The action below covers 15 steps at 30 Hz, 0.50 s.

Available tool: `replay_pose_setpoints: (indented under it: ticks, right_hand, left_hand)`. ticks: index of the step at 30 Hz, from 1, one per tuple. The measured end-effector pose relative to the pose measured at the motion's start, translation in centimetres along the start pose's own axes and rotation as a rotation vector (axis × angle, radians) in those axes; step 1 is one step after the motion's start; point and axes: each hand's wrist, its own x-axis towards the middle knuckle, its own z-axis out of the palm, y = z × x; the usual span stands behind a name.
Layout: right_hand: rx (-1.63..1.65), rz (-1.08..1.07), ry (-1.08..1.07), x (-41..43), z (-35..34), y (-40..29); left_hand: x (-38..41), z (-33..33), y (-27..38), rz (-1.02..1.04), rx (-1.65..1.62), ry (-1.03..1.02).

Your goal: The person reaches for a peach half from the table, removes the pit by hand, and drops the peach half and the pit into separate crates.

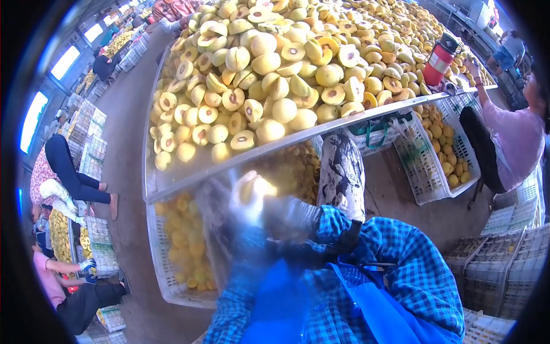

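Note:
My left hand (pixel 248 200), pale and apparently gloved, is raised below the near edge of a metal-rimmed table (pixel 240 160). It is closed around a yellow fruit (pixel 248 189), blurred and overexposed. Against it, on the right, lies my right hand (pixel 287 215), in a dark glove or sleeve end; motion blur hides its fingers and anything in them. A large heap of halved yellow stone fruit (pixel 268 62), many with brown pits or pit hollows showing, covers the table beyond my hands.
Below the table stand a white plastic crate (pixel 161 275) of yellow fruit at left and another crate (pixel 414 172) at right. A red flask (pixel 438 64) is on the table's right. A person in pink (pixel 515 142) sits at right; several people work at left beside stacked crates (pixel 92 150).

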Motion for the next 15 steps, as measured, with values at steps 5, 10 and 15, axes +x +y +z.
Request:
replay_pose_setpoints:
  ticks: [5, 10, 15]
  right_hand:
    - [0.399, 0.067, -0.341, -0.3, -1.7, 0.7]
    - [0.421, 0.08, -0.294, -0.3, -1.1, 0.2]
    - [0.347, 0.088, -0.135, -0.4, 0.1, 0.8]
  left_hand:
    - [0.6, 0.2, 2.0, 0.005, 0.094, -0.103]
    - [1.4, -0.6, 2.3, 0.134, 0.26, -0.28]
    - [0.9, -0.3, 2.3, 0.036, 0.077, -0.232]
